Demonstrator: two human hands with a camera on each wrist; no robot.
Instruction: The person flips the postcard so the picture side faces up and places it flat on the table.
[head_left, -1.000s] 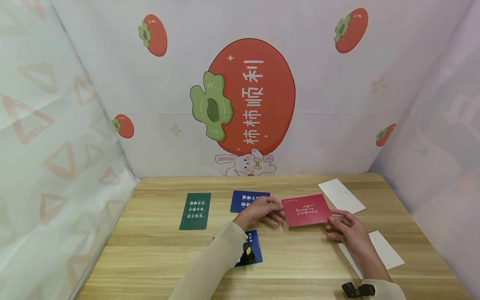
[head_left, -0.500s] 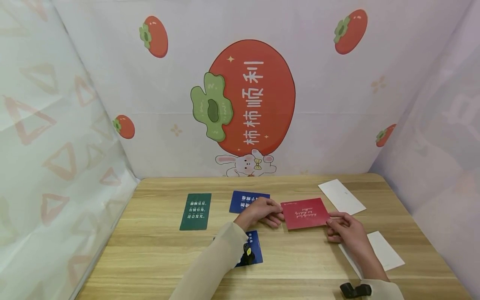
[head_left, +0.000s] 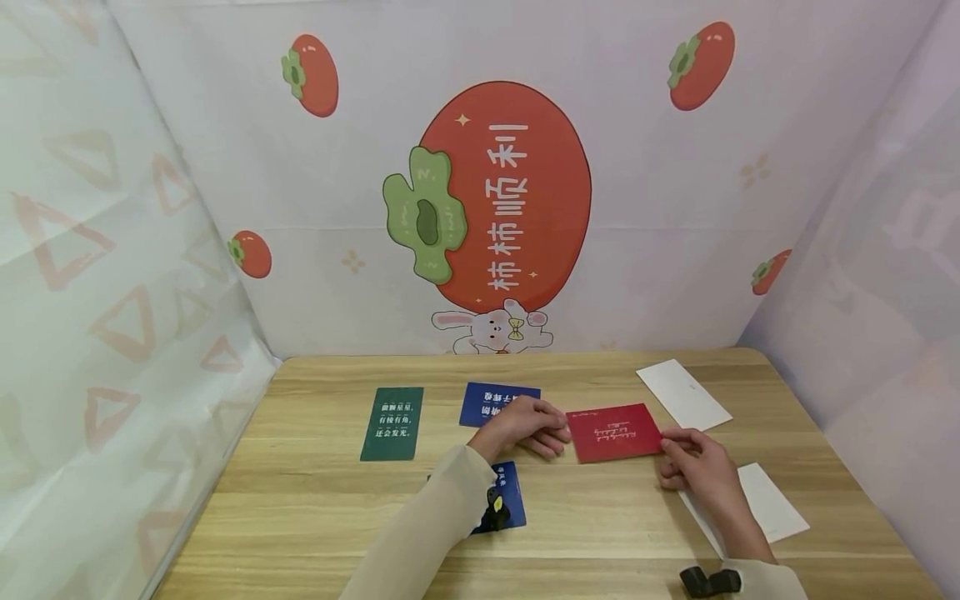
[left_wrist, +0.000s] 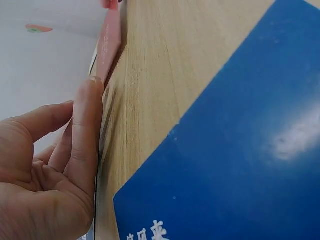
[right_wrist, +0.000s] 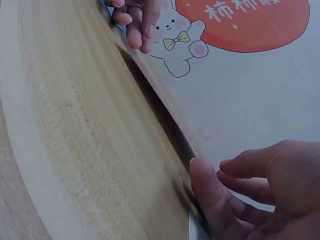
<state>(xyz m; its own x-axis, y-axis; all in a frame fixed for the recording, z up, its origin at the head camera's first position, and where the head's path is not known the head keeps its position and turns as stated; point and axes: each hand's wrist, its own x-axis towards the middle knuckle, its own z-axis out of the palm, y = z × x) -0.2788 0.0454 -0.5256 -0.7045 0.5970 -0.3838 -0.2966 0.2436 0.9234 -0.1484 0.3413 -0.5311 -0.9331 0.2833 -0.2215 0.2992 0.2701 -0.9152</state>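
"Where can a hand go by?"

"Down the left of the tabletop [head_left: 285, 517], past the green card [head_left: 392, 423]. There's a thin lane between that card and the back blue card [head_left: 472, 404], too."

"What about the middle?"

"There's a big bare patch in front of the red card [head_left: 613, 433]. But the left sleeve [head_left: 420, 533] blocks it from the left, and the right grip [head_left: 697, 462] blocks it from the right."

"And under the red card?"

"I see a dark slit, but it might be just shadow."

"Behind?"

"A small strip, then the wall [head_left: 660, 292]."
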